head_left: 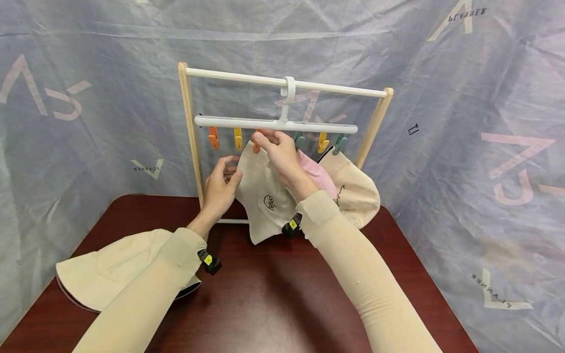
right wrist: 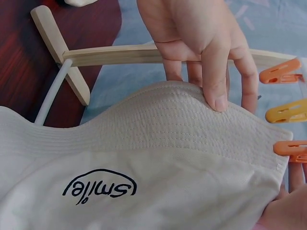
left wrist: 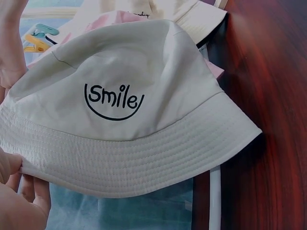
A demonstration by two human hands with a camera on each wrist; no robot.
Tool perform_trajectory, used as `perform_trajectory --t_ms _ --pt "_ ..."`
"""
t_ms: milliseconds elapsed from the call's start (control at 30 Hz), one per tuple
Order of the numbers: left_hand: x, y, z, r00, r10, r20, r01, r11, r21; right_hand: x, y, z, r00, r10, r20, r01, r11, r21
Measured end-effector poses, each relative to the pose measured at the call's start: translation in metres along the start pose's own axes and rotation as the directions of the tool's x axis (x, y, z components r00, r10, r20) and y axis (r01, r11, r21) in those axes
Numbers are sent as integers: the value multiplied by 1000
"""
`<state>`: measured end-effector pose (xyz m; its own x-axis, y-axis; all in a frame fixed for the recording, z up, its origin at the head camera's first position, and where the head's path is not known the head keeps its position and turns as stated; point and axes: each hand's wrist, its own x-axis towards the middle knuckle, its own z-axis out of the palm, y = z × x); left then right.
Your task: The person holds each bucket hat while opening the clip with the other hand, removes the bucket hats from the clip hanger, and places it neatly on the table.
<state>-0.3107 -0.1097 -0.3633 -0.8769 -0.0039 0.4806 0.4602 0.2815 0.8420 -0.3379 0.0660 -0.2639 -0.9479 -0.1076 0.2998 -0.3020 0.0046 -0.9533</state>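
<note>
A cream bucket hat with a dark "Smile" print hangs by its brim from an orange clothespin. My right hand is at the top of that clothespin, thumb and fingers pinching its upper end. My left hand pinches the brim's left edge, the thumb on the near face in the right wrist view. The clothespin's tip bites the brim corner. To the right, a pink hat is partly hidden behind my right hand, and another cream hat hangs from a green clothespin.
The white hanger hooks over a rack's top bar, between wooden side posts. Orange and yellow clothespins hang at its left. Another cream hat lies on the dark red table beneath my left arm.
</note>
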Motion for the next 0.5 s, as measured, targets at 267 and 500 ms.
perform_trajectory --t_ms 267,500 --pt "-2 -2 0 1000 -13 11 13 1000 2 1 0 3 1000 -15 -24 14 999 -37" --pt "-9 4 0 998 -64 24 65 997 -40 -2 -1 6 998 -28 -50 25 998 -62"
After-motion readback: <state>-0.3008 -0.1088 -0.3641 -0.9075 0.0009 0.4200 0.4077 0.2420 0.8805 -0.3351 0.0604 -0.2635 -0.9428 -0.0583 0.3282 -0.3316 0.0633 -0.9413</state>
